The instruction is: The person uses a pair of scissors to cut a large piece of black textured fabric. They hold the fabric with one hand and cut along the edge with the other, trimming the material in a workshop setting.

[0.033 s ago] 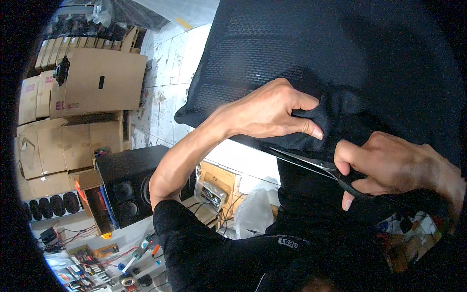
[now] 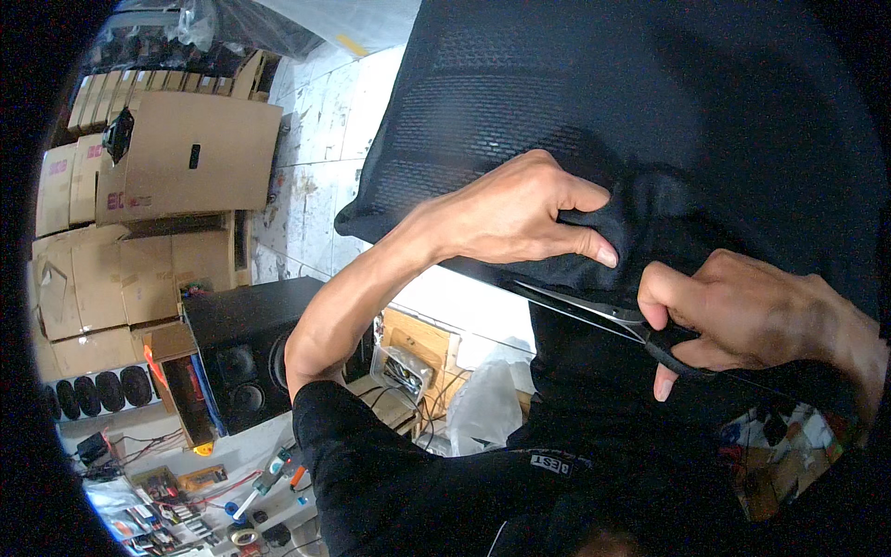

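Note:
Black cloth [image 2: 705, 102] covers a large perforated panel [image 2: 464, 121] in front of me. My left hand [image 2: 529, 209] rests on it, its thumb and forefinger bent around a bunched fold of the cloth. Low on the right, my right hand [image 2: 742, 311] grips black-handled scissors [image 2: 594, 311]. Their blades point left along the near edge of the cloth, just below my left thumb, and look slightly parted. Whether cloth lies between the blades is too dark to tell.
Cardboard boxes [image 2: 209, 153] are stacked at the left. Below them stand a black speaker cabinet [image 2: 246, 348] and a row of round black speakers [image 2: 107, 392]. Tools, tape and wires lie at the lower left. A clear plastic bag [image 2: 487, 408] hangs near a wooden cabinet [image 2: 422, 339].

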`<state>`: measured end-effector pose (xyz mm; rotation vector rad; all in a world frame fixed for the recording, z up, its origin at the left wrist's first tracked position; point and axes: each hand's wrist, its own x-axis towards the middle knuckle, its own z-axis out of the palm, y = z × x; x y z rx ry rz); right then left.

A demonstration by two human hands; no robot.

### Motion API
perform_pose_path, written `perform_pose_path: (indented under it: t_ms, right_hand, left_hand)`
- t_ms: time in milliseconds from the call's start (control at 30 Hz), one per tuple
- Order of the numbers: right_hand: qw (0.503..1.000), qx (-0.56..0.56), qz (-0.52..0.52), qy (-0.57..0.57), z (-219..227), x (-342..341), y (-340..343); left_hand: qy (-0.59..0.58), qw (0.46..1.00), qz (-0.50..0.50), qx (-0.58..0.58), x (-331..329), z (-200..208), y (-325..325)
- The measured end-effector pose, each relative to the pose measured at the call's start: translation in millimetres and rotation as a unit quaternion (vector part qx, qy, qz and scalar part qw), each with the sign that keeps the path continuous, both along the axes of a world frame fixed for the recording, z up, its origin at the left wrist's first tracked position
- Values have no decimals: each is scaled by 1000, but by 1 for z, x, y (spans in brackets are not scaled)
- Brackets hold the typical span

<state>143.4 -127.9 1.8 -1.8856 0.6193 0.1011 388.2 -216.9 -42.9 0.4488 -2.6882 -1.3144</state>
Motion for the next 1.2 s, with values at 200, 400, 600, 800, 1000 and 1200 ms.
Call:
perform_pose_path:
  t_ms: [200,400,600,800,1000,1200]
  right_hand:
    - [997,-68,6,29,9,11,-6]
    - [997,-80,15,15,7,14,-8]
    - [999,-31,-10,-9,0,16,-6]
    - [997,-74,-9,-30,3,24,-11]
    - [997,-54,0,-59,-7,27,-11]
    - [998,-32,-30,-36,-1,31,-17]
  left_hand:
    - [-12,999,-18,-27,-5,6,-4]
    - [-17,999,-18,-40,-8,11,-5]
    - [-7,1000,21,2,-3,2,-4]
    - [1,1000,22,-1,-7,8,-4]
    - [15,999,30,5,-4,3,-5]
    - [-16,999,35,-36,-6,16,-7]
